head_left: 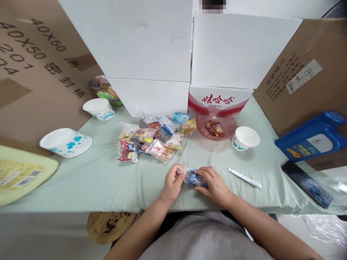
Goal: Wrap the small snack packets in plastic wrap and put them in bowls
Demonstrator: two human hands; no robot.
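Note:
Near the table's front edge, a clear plastic bag (193, 177) with blue-wrapped contents lies between my two hands. My left hand (173, 181) pinches the bag's loose clear end between thumb and fingers. Curled over its other end, my right hand (214, 185) grips the blue part; what is inside cannot be made out. Just beyond my hands is a pile of bagged snacks (155, 135), among them a red snack packet (128, 151) at its left. Right of the pile stands a translucent pink bowl (202, 127) holding a few brown-wrapped snacks (215, 129).
A paper cup (246, 139) stands right of the bowl; a white utility knife (244, 177) and a phone (306, 183) lie farther right. Two paper cups (99, 109) and a yellow bottle (25, 175) are left, a blue bottle (311, 137) right. Cardboard boxes (151, 97) wall the back.

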